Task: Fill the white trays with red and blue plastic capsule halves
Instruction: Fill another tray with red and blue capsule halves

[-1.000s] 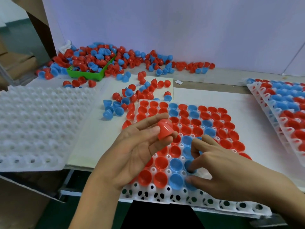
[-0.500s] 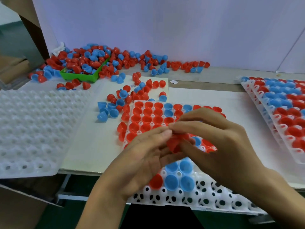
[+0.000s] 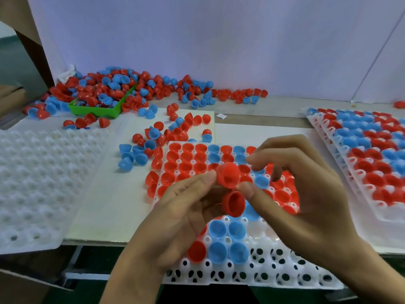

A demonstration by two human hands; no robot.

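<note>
Head view: I see the grip of both hands meeting above the middle white tray (image 3: 252, 279). My left hand (image 3: 182, 218) and right hand (image 3: 306, 194) pinch an upper red capsule half (image 3: 228, 175) between their fingertips, its open mouth tilted toward me. A second red capsule half (image 3: 233, 204) sits just below it against the left fingers, mouth facing me and slightly up; I cannot tell which fingers carry it. Under the hands the tray's far rows are filled with red and blue halves; its near rows gape open. Left of that tray lies an empty white tray (image 3: 43, 183); right of it, filled trays (image 3: 361, 150). Beyond it, loose halves spill around a green bin (image 3: 96, 110) on the pale surface (image 3: 109, 205), against a white wall (image 3: 219, 40).
</note>
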